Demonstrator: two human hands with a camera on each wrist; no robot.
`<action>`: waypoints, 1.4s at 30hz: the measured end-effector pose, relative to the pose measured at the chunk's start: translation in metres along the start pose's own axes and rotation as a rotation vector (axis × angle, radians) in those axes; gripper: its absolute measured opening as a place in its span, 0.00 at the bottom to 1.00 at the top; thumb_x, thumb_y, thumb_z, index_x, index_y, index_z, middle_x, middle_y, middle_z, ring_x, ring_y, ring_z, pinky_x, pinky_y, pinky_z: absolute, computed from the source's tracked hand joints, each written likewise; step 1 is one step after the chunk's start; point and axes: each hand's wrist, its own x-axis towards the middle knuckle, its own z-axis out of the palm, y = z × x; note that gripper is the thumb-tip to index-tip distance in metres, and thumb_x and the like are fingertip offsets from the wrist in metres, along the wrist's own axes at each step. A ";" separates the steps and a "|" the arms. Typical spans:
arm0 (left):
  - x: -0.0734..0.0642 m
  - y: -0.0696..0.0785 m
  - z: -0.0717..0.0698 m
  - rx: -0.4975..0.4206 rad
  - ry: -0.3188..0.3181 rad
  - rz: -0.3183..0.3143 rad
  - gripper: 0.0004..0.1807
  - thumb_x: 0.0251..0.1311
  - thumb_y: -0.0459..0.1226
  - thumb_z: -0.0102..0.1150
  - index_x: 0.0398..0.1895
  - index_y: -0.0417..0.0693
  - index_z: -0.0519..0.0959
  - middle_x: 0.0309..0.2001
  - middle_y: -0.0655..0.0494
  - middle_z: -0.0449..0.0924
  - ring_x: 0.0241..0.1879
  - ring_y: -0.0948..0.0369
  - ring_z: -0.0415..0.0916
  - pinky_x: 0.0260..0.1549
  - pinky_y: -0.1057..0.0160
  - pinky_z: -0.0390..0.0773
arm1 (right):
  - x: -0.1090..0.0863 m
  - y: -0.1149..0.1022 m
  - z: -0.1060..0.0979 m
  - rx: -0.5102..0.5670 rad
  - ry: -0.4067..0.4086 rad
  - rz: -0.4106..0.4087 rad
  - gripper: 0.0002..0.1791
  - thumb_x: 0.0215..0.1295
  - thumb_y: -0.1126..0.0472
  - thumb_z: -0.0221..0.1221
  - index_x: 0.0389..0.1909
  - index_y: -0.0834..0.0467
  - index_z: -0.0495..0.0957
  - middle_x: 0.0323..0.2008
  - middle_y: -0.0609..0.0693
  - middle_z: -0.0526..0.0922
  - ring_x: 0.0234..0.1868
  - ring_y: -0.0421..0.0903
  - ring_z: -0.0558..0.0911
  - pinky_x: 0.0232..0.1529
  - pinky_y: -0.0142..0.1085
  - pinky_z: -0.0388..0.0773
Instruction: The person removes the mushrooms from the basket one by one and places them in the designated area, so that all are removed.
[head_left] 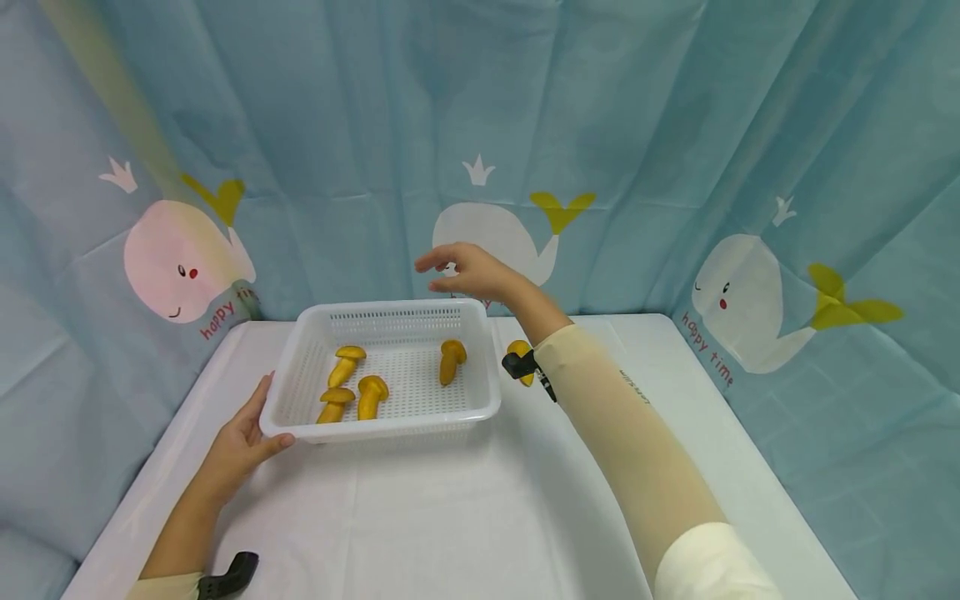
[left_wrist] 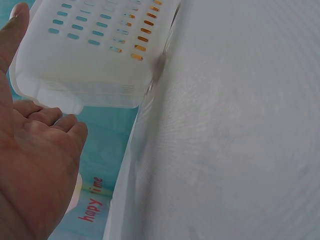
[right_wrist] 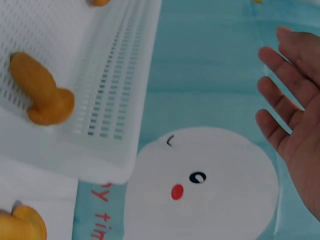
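A white plastic basket (head_left: 427,422) with slotted walls stands on the table and holds several yellow-brown mushrooms. One mushroom (head_left: 452,362) lies toward its right side; others, such as an upright-looking mushroom (head_left: 371,397), are grouped at the left. My left hand (head_left: 238,437) holds the basket's front left corner, thumb at the front rim and fingers along the left side. Above the basket's back right corner, my right hand (head_left: 472,272) hangs in the air, fingers loosely bent and nothing in them. Another mushroom (head_left: 519,347) lies right of the basket, partly hidden by the right wrist.
A white cloth covers the table (head_left: 435,525). Blue curtains (head_left: 337,167) printed with whales enclose its back and sides, rising right behind the basket. Each wrist wears a small black camera, such as the wrist camera (head_left: 517,364) on the right.
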 end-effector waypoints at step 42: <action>0.000 -0.006 0.000 -0.022 -0.005 0.024 0.53 0.67 0.35 0.67 0.84 0.67 0.41 0.84 0.64 0.38 0.80 0.70 0.45 0.53 0.82 0.71 | 0.059 0.027 0.128 0.186 -0.214 0.016 0.20 0.72 0.57 0.64 0.63 0.53 0.79 0.61 0.47 0.82 0.68 0.53 0.74 0.63 0.28 0.73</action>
